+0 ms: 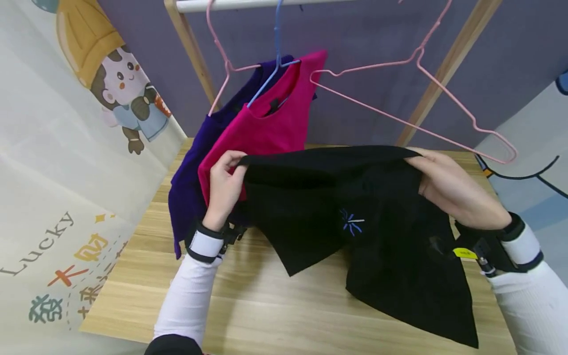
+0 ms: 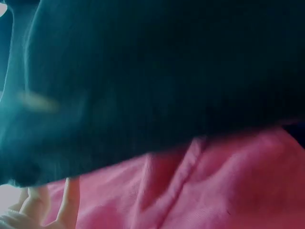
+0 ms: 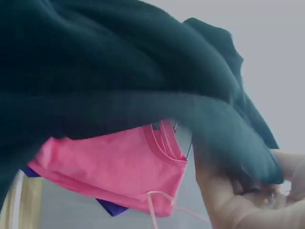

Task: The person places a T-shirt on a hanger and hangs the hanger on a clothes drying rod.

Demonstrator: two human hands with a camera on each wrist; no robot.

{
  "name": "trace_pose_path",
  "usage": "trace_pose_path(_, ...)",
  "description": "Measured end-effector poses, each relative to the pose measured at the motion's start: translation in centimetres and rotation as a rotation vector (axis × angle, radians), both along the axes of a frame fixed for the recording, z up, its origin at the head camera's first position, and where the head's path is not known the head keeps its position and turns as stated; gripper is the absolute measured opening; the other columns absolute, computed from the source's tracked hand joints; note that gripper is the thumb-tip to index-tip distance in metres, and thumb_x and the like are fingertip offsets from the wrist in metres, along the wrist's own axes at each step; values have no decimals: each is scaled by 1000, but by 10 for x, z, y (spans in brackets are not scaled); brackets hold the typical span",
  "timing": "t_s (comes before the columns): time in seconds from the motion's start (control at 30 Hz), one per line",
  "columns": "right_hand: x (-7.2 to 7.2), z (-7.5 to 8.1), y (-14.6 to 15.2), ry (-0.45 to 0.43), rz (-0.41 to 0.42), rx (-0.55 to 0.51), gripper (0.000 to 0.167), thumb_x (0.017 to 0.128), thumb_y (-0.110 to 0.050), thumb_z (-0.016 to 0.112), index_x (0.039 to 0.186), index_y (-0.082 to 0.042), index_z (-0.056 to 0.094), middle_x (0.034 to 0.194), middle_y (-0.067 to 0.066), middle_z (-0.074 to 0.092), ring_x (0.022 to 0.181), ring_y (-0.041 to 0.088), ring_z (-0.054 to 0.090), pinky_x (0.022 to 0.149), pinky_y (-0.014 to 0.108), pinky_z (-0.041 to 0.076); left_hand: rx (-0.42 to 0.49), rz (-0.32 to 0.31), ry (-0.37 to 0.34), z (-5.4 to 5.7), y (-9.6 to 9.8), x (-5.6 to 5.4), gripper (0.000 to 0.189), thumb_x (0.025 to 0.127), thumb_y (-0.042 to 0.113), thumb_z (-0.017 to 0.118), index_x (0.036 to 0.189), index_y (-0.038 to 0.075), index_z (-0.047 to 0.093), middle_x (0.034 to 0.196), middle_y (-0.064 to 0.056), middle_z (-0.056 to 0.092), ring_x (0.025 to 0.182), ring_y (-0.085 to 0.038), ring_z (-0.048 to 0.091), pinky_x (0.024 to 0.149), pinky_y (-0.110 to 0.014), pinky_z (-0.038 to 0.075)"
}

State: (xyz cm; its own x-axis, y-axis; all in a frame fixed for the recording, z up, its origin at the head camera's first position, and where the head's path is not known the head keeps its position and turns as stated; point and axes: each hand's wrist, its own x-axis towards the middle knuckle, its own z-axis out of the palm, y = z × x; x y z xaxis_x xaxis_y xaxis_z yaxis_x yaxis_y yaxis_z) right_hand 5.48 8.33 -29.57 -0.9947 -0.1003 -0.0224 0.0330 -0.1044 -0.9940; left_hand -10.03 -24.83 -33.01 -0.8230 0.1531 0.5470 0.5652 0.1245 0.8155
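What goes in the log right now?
left hand: pinches black garment | right hand: holds black garment | right pink hanger: bare | pink shirt: on blue hanger

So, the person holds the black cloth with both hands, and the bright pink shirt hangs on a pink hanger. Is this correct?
Not quite: the head view shows the bright pink shirt hanging on a blue hanger. The rest is right: the left hand and right hand hold the black cloth.

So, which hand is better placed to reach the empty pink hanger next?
Probably the right hand: it holds the black garment closer to the empty pink hanger, while the left hand pinches the other end, beside the pink shirt.
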Motion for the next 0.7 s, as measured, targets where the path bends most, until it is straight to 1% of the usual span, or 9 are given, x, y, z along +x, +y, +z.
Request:
trace_pose_path(0.1,-8,7,6,0,-46,188,37,92,-32,44,119,-6,50,101,2,56,83,10,54,68,20,46,92,62,14,6,2,-10,8,80,-7,54,86,-9,59,71,8,61,70,-2,54,68,-19,40)
trace_pose_path(0.2,-19,17,14,78,-112,379,37,92,-31,45,120,-7,52,106,1,57,90,9,54,70,18,45,125,86,27,10,8,-15,8,80,-8,54,86,-10,59,70,14,59,70,-3,54,67,-19,39)
trace_pose_path(0.23,-22,21,15,113,-148,415,35,92,-29,46,117,-6,54,105,1,59,91,8,54,70,18,46,123,80,28,10,9,-14,9,80,-8,54,86,-11,59,71,14,59,70,-3,54,67,-19,39)
trace_pose_path(0.3,-26,32,19,185,-232,496,30,91,-26,48,111,-5,58,97,1,59,85,9,53,66,16,44,105,58,24,9,13,-11,8,79,-8,55,86,-11,60,71,13,58,70,-3,53,67,-19,39)
trace_pose_path(0.37,-32,44,24,254,-322,529,25,90,-22,51,105,-5,61,91,-1,59,79,8,51,63,14,42,81,31,19,9,18,-8,8,78,-8,56,84,-10,60,70,11,58,70,-4,52,66,-19,39)
trace_pose_path(0.47,-41,64,31,350,-414,604,20,89,-18,53,102,-7,64,87,-4,58,74,8,48,63,13,38,52,-9,23,8,28,-2,5,78,-7,58,82,-9,60,70,4,58,69,-5,51,65,-20,39)
trace_pose_path(0.53,-48,72,34,383,-460,678,17,88,-17,55,99,-12,66,86,-8,57,73,7,45,63,14,34,44,-33,16,6,35,2,5,77,-6,58,81,-8,60,71,-1,59,69,-6,52,65,-20,39)
trace_pose_path(0.6,-54,73,36,404,-485,774,16,87,-16,56,97,-12,67,83,-11,55,71,6,44,61,16,31,39,-63,-8,3,42,5,5,77,-5,57,81,-7,59,72,-4,60,69,-6,52,65,-20,40)
trace_pose_path(0.7,-61,61,36,443,-492,931,17,86,-13,56,97,-6,67,78,-8,49,68,4,38,58,18,28,0,-117,-66,-4,51,10,6,77,-3,57,82,-6,58,71,-6,59,66,-6,51,62,-20,40)
